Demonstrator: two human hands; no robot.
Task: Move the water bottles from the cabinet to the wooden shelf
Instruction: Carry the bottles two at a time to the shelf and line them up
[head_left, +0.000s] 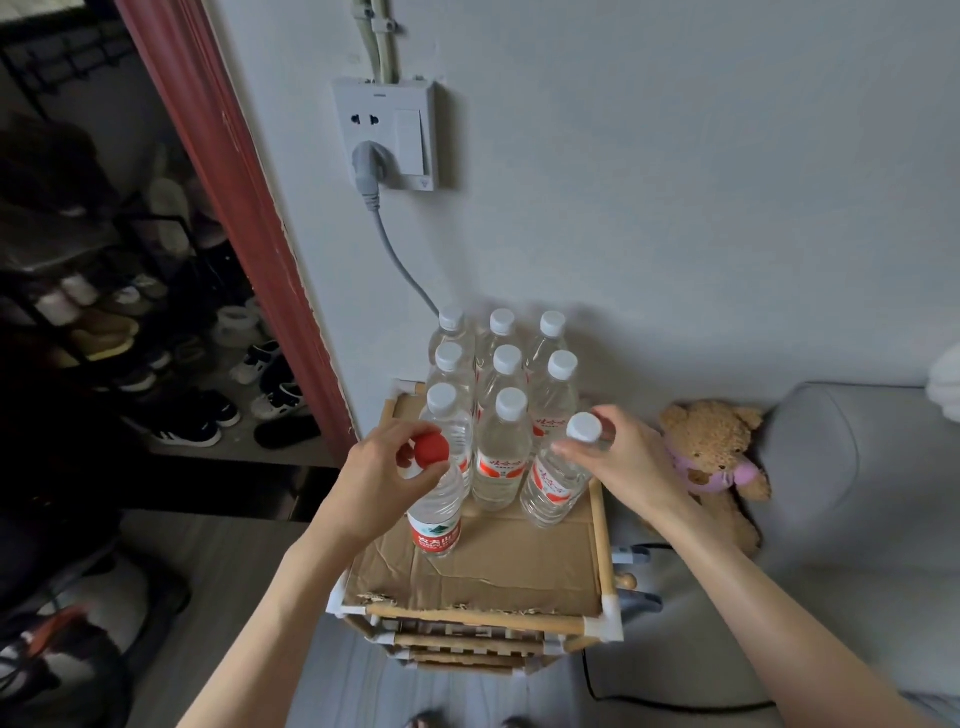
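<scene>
While both hands set bottles onto the wooden shelf (600, 525), the left hand (387, 480) grips the red-capped bottle (435, 512) at its neck, fingers closed around the cap. The right hand (626, 457) holds the white-capped bottle (553, 480) the same way, fingers clenched around its cap. Both bottles stand near the front of the group, on the cardboard sheet (488, 566) that covers the top tier. Eight more white-capped bottles (501, 447) stand in rows behind, close together, toward the wall. The cabinet is not in view.

Risk: the white-capped bottle leans to the left, and releasing it before its base sits flat could tip it against its neighbours and topple the row. The cardboard may flex under load. A teddy bear (714, 457) lies just right of the shelf.
</scene>
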